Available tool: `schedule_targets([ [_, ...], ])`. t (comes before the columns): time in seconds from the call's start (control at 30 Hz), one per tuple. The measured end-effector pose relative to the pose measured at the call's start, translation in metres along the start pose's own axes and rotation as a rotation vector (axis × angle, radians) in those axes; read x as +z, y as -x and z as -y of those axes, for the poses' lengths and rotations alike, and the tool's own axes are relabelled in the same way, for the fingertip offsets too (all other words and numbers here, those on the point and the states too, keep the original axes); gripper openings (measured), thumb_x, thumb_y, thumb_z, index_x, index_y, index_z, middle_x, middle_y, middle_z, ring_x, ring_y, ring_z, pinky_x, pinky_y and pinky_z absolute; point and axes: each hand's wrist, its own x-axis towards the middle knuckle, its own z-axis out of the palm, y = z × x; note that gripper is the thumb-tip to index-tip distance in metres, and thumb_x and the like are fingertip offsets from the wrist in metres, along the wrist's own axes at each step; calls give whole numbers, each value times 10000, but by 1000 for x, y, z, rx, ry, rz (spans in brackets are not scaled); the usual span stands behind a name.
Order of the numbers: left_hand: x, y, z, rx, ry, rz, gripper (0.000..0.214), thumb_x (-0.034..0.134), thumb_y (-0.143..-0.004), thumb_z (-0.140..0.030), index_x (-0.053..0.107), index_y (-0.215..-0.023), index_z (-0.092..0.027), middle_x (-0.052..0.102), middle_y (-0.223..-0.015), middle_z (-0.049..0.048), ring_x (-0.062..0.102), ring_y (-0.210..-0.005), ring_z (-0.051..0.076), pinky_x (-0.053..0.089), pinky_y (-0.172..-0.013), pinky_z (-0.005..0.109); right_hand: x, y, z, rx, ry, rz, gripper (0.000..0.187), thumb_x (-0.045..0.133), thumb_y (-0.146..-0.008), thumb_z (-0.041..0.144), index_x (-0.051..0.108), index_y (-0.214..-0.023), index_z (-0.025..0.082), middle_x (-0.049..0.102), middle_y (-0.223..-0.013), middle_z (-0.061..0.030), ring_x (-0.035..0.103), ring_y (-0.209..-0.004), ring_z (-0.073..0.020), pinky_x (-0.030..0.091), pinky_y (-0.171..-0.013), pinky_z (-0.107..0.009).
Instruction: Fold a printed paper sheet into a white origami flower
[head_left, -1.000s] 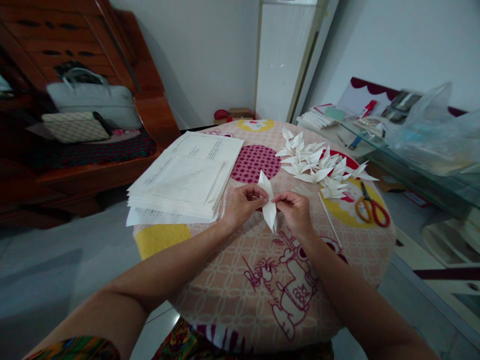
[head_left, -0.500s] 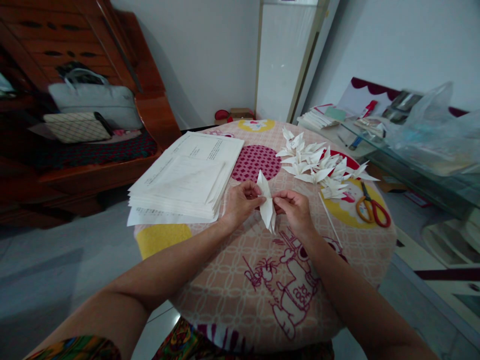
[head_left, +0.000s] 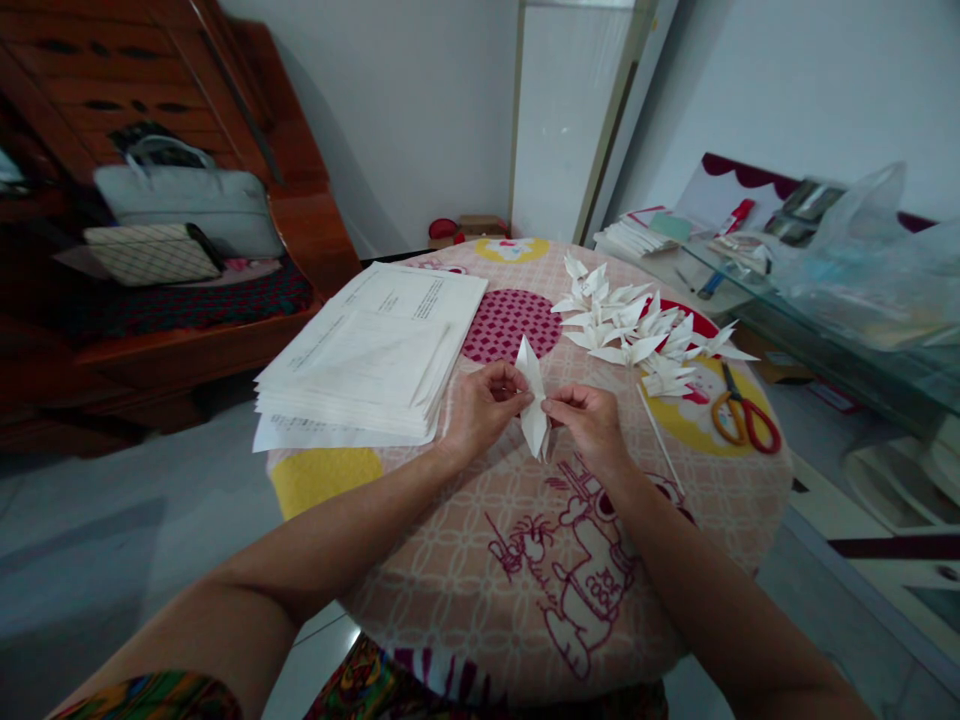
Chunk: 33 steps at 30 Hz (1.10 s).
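Between my two hands a folded white paper piece (head_left: 534, 425) stands on end, long and pointed at top and bottom, above the round table. My left hand (head_left: 491, 400) pinches its left side between thumb and fingers. From the other side, my right hand (head_left: 585, 415) pinches its middle edge with thumb and forefinger. Beyond my right hand lies a cluster of folded white paper shapes with pointed wings (head_left: 626, 325), partly over a red item (head_left: 697, 320). A thick stack of printed paper (head_left: 360, 350) sits beside my left hand.
Orange-and-red-handled scissors (head_left: 746, 415) and a thin white stick (head_left: 660, 440) lie on the patterned tablecloth (head_left: 450, 560) at right. A glass-topped stand (head_left: 817, 310) with a plastic bag (head_left: 862, 260) adjoins the table. A wooden bench (head_left: 315, 240) holding bags stands at left.
Both hands keep hold of the folded paper. It has shifted and turned only slightly, and my right fingertips have moved a little to the left.
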Motion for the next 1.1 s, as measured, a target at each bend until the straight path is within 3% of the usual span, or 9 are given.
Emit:
schedule_targets([
  [0.33, 1, 1, -7, -41, -1, 102, 152, 737, -718, -197, 599, -763, -151, 589, -629, -30, 580, -554, 91, 500, -546, 204, 0, -1, -2, 1, 60, -17, 100, 707, -596, 245, 639, -568, 177, 594, -495, 38, 518, -462, -105, 388, -458, -221],
  [0.63, -2, -3, -1, 91, -72, -22, 65, 709, -727, -153, 656, -764, -151, 622, -676, -15, 563, -581, 75, 436, -550, 186, 3, 2, 3, 61, -27, 120, 206, 829, -557, 317, 684, -612, 180, 673, -564, 1, 590, -510, -127, 481, -530, -253],
  [1.1, -3, -2, 0, 50, -83, 17, 113, 670, -780, -224, 690, -870, -158, 675, -747, 12, 625, -631, 110, 503, -593, 211, 6, 5, 4, 43, -50, 33, 147, 780, -592, 279, 667, -579, 186, 658, -534, 10, 581, -479, -134, 469, -500, -256],
])
